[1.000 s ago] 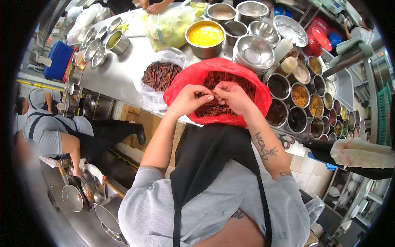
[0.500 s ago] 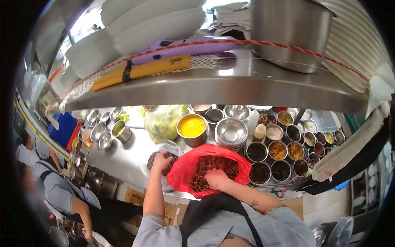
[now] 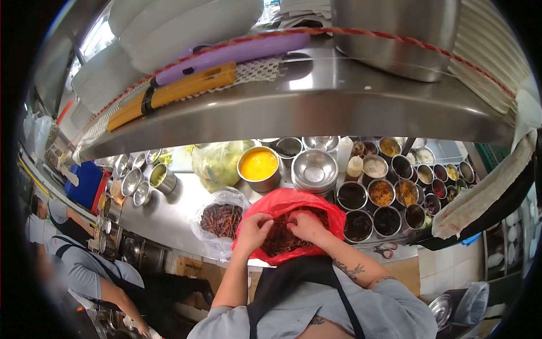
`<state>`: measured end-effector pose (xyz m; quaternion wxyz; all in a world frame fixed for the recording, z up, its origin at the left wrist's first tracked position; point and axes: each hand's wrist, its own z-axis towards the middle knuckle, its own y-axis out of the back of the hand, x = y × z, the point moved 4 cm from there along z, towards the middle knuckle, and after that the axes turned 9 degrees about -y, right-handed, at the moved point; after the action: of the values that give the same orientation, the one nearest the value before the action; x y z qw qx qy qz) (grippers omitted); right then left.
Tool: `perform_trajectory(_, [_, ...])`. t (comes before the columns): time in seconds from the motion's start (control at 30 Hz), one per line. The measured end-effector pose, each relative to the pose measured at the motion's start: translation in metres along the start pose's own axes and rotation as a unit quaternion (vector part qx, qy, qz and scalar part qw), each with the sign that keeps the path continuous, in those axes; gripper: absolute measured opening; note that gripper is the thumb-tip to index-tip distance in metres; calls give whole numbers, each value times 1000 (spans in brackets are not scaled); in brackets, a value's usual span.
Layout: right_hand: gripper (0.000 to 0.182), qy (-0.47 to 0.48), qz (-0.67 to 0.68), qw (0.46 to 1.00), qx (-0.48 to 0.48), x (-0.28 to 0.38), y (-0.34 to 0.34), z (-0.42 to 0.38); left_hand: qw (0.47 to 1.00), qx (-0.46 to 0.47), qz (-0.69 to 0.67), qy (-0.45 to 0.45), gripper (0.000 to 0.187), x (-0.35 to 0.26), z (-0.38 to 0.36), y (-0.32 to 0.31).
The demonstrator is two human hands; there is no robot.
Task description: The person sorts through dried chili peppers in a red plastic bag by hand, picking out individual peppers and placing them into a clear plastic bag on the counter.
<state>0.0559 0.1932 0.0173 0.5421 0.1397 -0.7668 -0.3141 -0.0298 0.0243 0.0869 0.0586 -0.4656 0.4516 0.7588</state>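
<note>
**Both hands in red bag of dried chillies, steel counter, head view**

Overhead: broad stainless steel shelf (image 3: 316, 107), filling upper half of view. On it: stacked white plates (image 3: 169, 28), large steel pot (image 3: 395, 34), long yellow-handled tool (image 3: 175, 93) beside long purple-handled tool (image 3: 237, 52).

Below shelf: long stainless steel counter (image 3: 169, 217), running from upper left toward lower right.

On counter, near front edge: crumpled red plastic bag (image 3: 291, 203), open at top, filled with dark dried red chillies (image 3: 279, 240). Just left of it, touching: clear plastic bag of dried chillies (image 3: 221, 219), also open.

Behind the bags: clear bag of pale green leaves (image 3: 217, 164); round steel bowl of yellow liquid (image 3: 258, 166); stack of empty steel bowls (image 3: 314, 169). To the right: cluster of small round steel tubs of spices and pastes (image 3: 389, 198), in rows, dark, orange and brown contents. Far left: blue plastic box (image 3: 84, 181).

Left hand (image 3: 254, 231): inside mouth of red bag, fingers curled inward over the chillies. Right hand (image 3: 307, 226): likewise in the bag, fingers bent, close beside left hand, fingertips nearly meeting. Pinching at chillies between the two hands; exact piece held too small to tell.

Lower left: another person in grey shirt and dark apron (image 3: 84, 271), bent over, well apart from the counter work.
</note>
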Motion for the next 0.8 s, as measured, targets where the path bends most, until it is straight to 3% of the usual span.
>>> perform_trajectory(0.1, [24,31,67,997,15,1,6,-3,986,3,21,-165,31,12,-6,-33])
perform_trajectory(0.13, [24,38,85,995,17,-1,4,0,985,18,22,-169,33,4,-7,-36])
perform_trajectory(0.23, [22,96,58,993,-22,1,1,-1,994,45,-7,-104,30,5,-6,-51])
perform_trajectory(0.37, [36,32,201,976,78,-6,0,7,998,50,-27,7,19,18,-10,-54])
perform_trajectory(0.4, [38,24,147,987,65,-7,5,8,999,33,14,7,23,35,-12,-59])
perform_trajectory(0.43, [40,16,93,994,49,-10,10,11,998,18,55,4,27,44,-12,-62])
perform_trajectory(0.47, [39,48,-62,995,-66,-22,11,15,996,13,85,11,40,55,-13,-65])
perform_trajectory(0.5, [41,-33,-104,994,11,-34,9,32,993,13,113,19,53,60,-14,-67])
perform_trajectory(0.53, [44,-107,-134,985,-3,-39,10,38,989,31,141,13,71,60,-11,-70])
perform_trajectory(0.57, [49,-114,-136,983,45,-54,2,48,985,48,168,5,90,58,-7,-72])
perform_trajectory(0.6, [53,-97,-142,985,11,-54,4,49,983,74,167,17,97,51,-6,-77])
perform_trajectory(0.63, [57,-38,-226,963,-145,-40,6,40,981,97,167,27,105,40,-1,-80])
perform_trajectory(0.8, [73,-73,-218,965,128,-14,12,16,978,196,10,71,123,37,1,-78])
